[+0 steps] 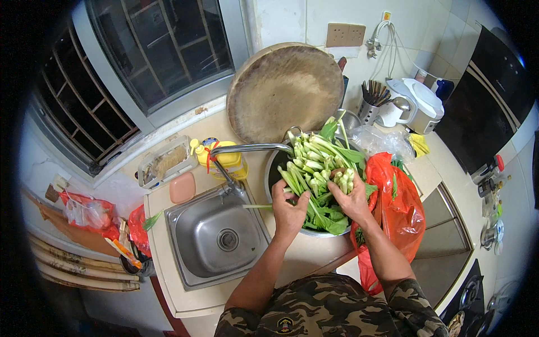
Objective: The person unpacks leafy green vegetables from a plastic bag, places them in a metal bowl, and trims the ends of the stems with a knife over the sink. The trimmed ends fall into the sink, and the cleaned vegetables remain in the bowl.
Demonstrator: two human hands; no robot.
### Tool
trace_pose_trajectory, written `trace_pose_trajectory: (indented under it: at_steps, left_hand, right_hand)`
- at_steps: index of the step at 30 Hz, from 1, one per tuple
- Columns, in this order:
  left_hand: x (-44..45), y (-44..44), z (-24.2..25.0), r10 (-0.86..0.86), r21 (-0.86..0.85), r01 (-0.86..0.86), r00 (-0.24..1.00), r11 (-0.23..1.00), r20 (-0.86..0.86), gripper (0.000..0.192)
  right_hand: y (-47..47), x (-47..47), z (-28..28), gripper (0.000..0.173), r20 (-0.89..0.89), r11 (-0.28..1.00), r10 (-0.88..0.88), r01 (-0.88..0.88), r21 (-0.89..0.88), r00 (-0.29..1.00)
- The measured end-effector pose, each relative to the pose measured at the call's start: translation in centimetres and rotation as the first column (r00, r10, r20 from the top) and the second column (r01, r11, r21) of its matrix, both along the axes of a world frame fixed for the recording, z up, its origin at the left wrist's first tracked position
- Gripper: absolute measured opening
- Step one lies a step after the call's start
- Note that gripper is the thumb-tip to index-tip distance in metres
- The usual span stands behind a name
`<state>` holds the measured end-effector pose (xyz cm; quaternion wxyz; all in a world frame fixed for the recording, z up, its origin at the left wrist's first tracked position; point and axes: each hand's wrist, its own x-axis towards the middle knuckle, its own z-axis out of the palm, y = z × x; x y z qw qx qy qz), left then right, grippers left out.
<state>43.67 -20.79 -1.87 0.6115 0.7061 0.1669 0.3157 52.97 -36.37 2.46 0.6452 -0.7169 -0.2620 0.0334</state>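
A heap of leafy green vegetables (324,158) with pale cut stems fills a round metal basin (269,179) on the counter. My left hand (289,208) curls around some of the stems at the basin's near left side. In my right hand (353,200) is a small bunch of stems (345,181), its cut ends facing up. Broad leaves (334,221) hang between the two hands over the near rim. Against the basin's right side rests a red plastic bag (400,202) with bits of green on it.
Left of the basin is a steel sink (198,248); its faucet (252,148) reaches over the basin's rim. A round wooden chopping board (286,92) leans behind. Nearby stand a yellow pump bottle (227,162), a chopstick holder (368,113), a rice cooker (423,105) and a clear plastic bag (385,141).
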Motion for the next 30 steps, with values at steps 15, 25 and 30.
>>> trace_pose_trajectory:
  at_steps: [15, 25, 30]
  left_hand:
    - [-0.4, -1.7, 0.4, -0.317, -0.12, 0.315, 0.948, 0.941, 0.005, 0.051]
    - [-0.4, 1.0, 2.6, -0.301, 0.126, 0.292, 0.952, 0.948, 0.061, 0.036]
    - [-0.8, 1.5, 4.0, -0.272, 0.276, 0.254, 0.962, 0.927, 0.027, 0.035]
  right_hand:
    - [-0.7, 0.3, -0.5, 0.065, 0.077, 0.982, 0.093, -0.079, -0.173, 0.993]
    - [-1.4, 0.0, 2.5, 0.054, -0.13, 0.987, 0.145, -0.152, -0.048, 0.981]
    - [-2.0, 0.2, 3.1, 0.051, -0.176, 0.987, 0.15, -0.156, -0.022, 0.973]
